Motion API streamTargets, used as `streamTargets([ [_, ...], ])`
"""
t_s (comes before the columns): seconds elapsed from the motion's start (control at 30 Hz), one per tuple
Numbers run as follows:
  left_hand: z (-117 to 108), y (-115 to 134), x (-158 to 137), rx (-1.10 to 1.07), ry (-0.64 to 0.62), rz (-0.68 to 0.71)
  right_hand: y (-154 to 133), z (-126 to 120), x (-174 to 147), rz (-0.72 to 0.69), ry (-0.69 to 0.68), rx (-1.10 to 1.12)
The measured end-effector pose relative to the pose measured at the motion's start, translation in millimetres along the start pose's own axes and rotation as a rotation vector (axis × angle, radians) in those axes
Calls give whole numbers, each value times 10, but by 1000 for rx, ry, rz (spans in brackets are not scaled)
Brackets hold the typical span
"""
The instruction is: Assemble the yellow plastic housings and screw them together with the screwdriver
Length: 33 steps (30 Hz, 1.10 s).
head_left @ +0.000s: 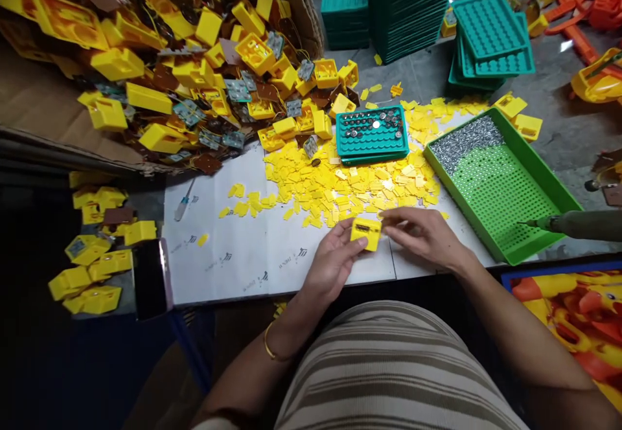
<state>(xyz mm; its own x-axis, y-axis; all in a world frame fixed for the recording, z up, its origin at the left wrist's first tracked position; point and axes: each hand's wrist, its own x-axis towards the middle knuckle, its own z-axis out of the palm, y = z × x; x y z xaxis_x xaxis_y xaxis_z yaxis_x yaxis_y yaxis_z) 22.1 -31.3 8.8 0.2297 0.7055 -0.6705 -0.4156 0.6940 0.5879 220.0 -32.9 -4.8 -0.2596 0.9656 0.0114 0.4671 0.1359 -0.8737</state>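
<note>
My left hand (331, 260) grips a small yellow plastic housing (371, 238) between thumb and fingers, above the front part of the white work sheet. A dark slot shows in the face turned up. Beside the right edge of the housing is my right hand (426, 237), its fingertips drawn together; whether they pinch something small is too fine to see. Just beyond both hands spreads a heap of flat yellow plastic pieces (325, 190). Behind that heap, a teal tray (372, 147) carries several round button cells.
A cardboard box (311, 9) full of yellow housings with wires stands at left. At right are a green perforated tray (466, 206) of small metal screws and a power screwdriver (583, 224). Teal tray stacks (408, 15) rise behind. A phone (150, 281) and screwdriver (183, 206) lie left.
</note>
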Motion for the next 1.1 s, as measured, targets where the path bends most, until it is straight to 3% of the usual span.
streamTargets([
  [0.1, -115, 122, 5, -29, 79, 73, 31, 54, -33, -51, 75, -177],
  [0.27, -243, 193, 3, 18, 135, 108, -4, 284, -43, 15, -126, -506],
  [0.4, -198, 122, 4, 22, 95, 77, -33, 346, 3, 15, -187, -674],
  [0.63, -99, 38, 16, -90, 12, 25, 2, 252, -181, -281, -149, -842],
  [0.83, -57, 32, 60, -154, 11, -104, 212, 208, -719, -472, -117, -706],
  [0.97, -13, -17, 103, -137, -8, -152, 391, 158, -866, -555, -101, -536],
  [1.03, 6, -49, 109, -109, -24, -126, 386, 124, -855, -556, -93, -432],
  [1.1, 22, -82, 102, -70, -51, -93, 301, 89, -807, -463, -84, -282],
])
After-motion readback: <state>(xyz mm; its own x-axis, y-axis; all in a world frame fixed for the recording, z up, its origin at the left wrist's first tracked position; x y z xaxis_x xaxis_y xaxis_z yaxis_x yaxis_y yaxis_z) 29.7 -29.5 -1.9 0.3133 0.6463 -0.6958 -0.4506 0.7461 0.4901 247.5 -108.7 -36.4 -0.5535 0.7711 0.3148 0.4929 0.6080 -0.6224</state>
